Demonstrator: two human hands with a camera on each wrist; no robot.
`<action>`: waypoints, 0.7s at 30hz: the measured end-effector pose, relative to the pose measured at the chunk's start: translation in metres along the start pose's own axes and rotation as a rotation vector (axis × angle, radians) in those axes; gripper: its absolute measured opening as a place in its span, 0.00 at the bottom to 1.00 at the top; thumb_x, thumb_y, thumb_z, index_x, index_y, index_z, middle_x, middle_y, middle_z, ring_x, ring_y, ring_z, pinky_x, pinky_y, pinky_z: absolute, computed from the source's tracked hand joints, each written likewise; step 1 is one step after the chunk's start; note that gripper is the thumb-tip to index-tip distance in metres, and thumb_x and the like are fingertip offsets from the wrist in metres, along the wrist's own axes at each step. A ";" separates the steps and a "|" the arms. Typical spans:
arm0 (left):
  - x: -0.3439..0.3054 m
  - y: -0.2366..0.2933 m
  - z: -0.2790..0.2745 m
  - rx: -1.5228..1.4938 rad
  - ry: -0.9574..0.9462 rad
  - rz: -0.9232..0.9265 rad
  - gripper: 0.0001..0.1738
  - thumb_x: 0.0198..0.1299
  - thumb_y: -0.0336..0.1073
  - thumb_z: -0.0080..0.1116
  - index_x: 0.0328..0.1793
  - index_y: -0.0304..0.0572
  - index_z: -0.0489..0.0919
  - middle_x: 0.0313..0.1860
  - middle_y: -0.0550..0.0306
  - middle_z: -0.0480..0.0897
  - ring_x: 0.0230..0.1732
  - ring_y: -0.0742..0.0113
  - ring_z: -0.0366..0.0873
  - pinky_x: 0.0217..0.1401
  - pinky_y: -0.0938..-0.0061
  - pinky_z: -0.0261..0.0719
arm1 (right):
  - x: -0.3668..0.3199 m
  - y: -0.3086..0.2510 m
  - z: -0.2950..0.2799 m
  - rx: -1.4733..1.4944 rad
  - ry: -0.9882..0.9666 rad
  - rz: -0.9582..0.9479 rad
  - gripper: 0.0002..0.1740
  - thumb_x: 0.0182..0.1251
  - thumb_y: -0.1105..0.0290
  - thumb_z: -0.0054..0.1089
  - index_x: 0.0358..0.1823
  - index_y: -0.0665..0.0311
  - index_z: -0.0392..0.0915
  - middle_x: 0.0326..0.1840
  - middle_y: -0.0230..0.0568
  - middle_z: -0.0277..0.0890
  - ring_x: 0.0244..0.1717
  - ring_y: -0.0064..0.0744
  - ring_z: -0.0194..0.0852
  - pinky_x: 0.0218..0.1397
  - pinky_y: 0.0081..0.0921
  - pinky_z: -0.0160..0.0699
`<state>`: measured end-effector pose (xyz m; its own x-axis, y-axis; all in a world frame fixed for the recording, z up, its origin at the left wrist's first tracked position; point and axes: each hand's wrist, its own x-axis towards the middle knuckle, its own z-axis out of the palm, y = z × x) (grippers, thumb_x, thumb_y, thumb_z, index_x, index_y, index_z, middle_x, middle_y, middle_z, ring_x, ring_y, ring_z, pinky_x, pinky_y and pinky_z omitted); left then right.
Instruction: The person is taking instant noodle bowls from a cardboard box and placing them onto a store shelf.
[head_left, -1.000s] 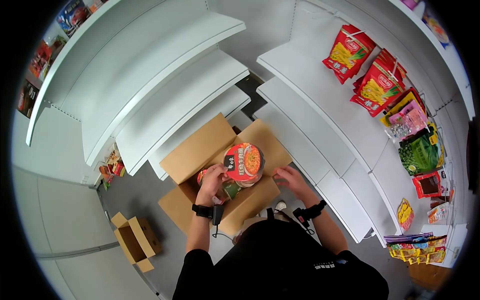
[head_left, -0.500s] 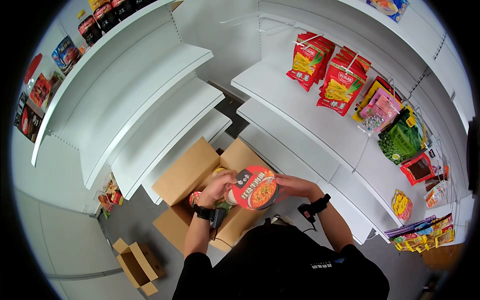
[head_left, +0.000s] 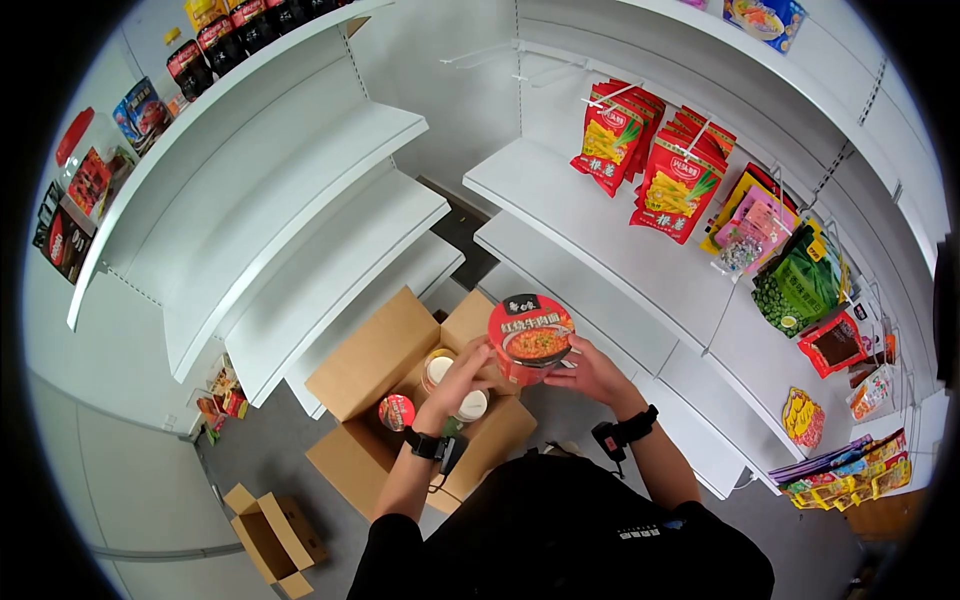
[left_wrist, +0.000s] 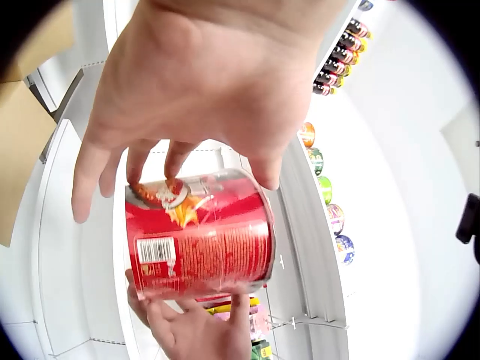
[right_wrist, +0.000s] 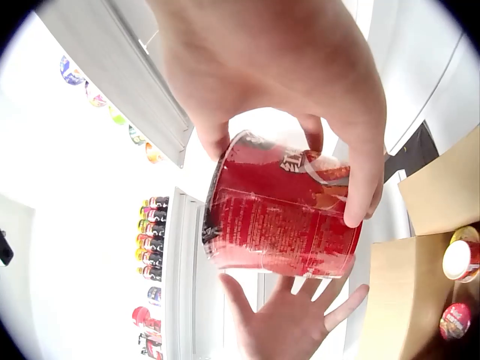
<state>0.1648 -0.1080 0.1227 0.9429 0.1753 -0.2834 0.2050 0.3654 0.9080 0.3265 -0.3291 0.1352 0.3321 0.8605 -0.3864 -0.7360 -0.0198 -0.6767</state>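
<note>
Right now I have both hands on a noodle cup [head_left: 532, 340], lifted clear above the far right corner of the open cardboard box [head_left: 370, 352]. The cup is a red tub, and its lid shows a bowl of noodles under a black label. On its side, the wrist views show a white barcode panel and fine print. My right hand [head_left: 592, 374] wraps it, thumb on one side and curled fingers on the other. My left hand [head_left: 462, 374] is spread, with nearly straight fingers pressed flat against the opposite side. Inside the box, near its middle, stand more cups [head_left: 437, 368], and one with a red lid [head_left: 397, 411] sits towards the near left corner. The box rests on a grey floor [head_left: 250, 450] between two runs of white shelves [head_left: 300, 230]. Red and yellow snack bags [head_left: 670, 170] hang at the right-hand run, and a smaller open carton [head_left: 265, 525] sits well apart on the floor.
</note>
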 end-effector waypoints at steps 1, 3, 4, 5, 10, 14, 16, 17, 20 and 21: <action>-0.002 -0.001 0.006 0.011 0.003 -0.003 0.36 0.68 0.58 0.46 0.75 0.49 0.55 0.71 0.54 0.61 0.71 0.58 0.59 0.59 0.59 0.76 | 0.002 0.000 0.003 0.018 0.016 -0.010 0.35 0.70 0.48 0.48 0.70 0.60 0.51 0.68 0.51 0.58 0.63 0.52 0.67 0.66 0.48 0.68; -0.002 0.001 0.011 0.022 -0.042 0.016 0.41 0.67 0.59 0.46 0.79 0.55 0.46 0.75 0.54 0.53 0.74 0.52 0.54 0.58 0.53 0.77 | 0.002 0.000 0.013 -0.014 0.048 -0.021 0.35 0.70 0.48 0.48 0.70 0.60 0.51 0.66 0.52 0.59 0.63 0.51 0.67 0.65 0.47 0.69; -0.002 0.002 0.012 -0.009 -0.021 0.019 0.39 0.67 0.59 0.45 0.78 0.54 0.47 0.74 0.54 0.55 0.70 0.55 0.59 0.56 0.55 0.78 | 0.002 0.001 0.018 -0.030 0.063 -0.025 0.35 0.71 0.47 0.48 0.70 0.60 0.51 0.66 0.53 0.60 0.63 0.51 0.67 0.64 0.47 0.69; -0.002 0.004 0.015 -0.038 -0.002 0.021 0.38 0.68 0.58 0.44 0.77 0.53 0.49 0.72 0.55 0.58 0.66 0.57 0.64 0.55 0.56 0.80 | 0.002 0.001 0.022 -0.104 0.091 -0.031 0.35 0.71 0.47 0.48 0.69 0.60 0.51 0.66 0.53 0.59 0.62 0.50 0.68 0.64 0.45 0.69; 0.000 0.009 0.008 -0.188 -0.017 0.037 0.36 0.67 0.59 0.44 0.74 0.49 0.55 0.69 0.54 0.63 0.61 0.57 0.71 0.50 0.59 0.84 | 0.002 0.006 0.032 -0.428 0.180 -0.108 0.36 0.71 0.48 0.49 0.71 0.59 0.49 0.70 0.54 0.54 0.59 0.43 0.71 0.60 0.37 0.71; -0.001 0.012 0.006 -0.217 -0.027 0.036 0.37 0.66 0.61 0.42 0.72 0.45 0.57 0.67 0.53 0.65 0.58 0.56 0.74 0.50 0.62 0.85 | -0.012 -0.004 0.055 -0.531 0.138 -0.325 0.43 0.68 0.57 0.56 0.75 0.56 0.40 0.74 0.50 0.47 0.65 0.41 0.64 0.61 0.36 0.69; -0.003 0.018 0.006 -0.244 -0.059 0.023 0.37 0.67 0.61 0.42 0.73 0.47 0.55 0.68 0.53 0.63 0.59 0.54 0.73 0.51 0.61 0.83 | -0.014 -0.005 0.058 -0.529 0.105 -0.385 0.49 0.65 0.61 0.61 0.77 0.54 0.35 0.75 0.48 0.45 0.69 0.40 0.59 0.63 0.37 0.68; -0.003 0.022 0.005 -0.265 -0.082 0.017 0.37 0.67 0.61 0.42 0.74 0.49 0.53 0.70 0.53 0.60 0.61 0.53 0.71 0.53 0.59 0.82 | -0.016 -0.006 0.062 -0.551 0.125 -0.393 0.51 0.63 0.63 0.63 0.77 0.54 0.34 0.76 0.46 0.45 0.69 0.39 0.58 0.64 0.37 0.67; -0.002 0.021 0.001 -0.202 -0.130 -0.034 0.37 0.67 0.61 0.40 0.74 0.48 0.54 0.70 0.52 0.62 0.59 0.55 0.73 0.52 0.59 0.83 | -0.021 -0.009 0.072 -0.640 0.147 -0.456 0.58 0.55 0.68 0.71 0.77 0.53 0.34 0.76 0.43 0.45 0.71 0.38 0.56 0.67 0.38 0.65; -0.002 0.023 0.002 -0.160 -0.141 -0.055 0.37 0.67 0.62 0.39 0.73 0.46 0.56 0.69 0.52 0.64 0.57 0.56 0.75 0.50 0.60 0.84 | -0.019 -0.008 0.070 -0.684 0.129 -0.505 0.58 0.52 0.69 0.73 0.77 0.53 0.37 0.75 0.42 0.46 0.70 0.37 0.56 0.67 0.38 0.64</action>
<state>0.1680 -0.1021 0.1452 0.9612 0.0253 -0.2746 0.2233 0.5134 0.8286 0.2849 -0.3096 0.1914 0.6190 0.7850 0.0229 0.0218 0.0120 -0.9997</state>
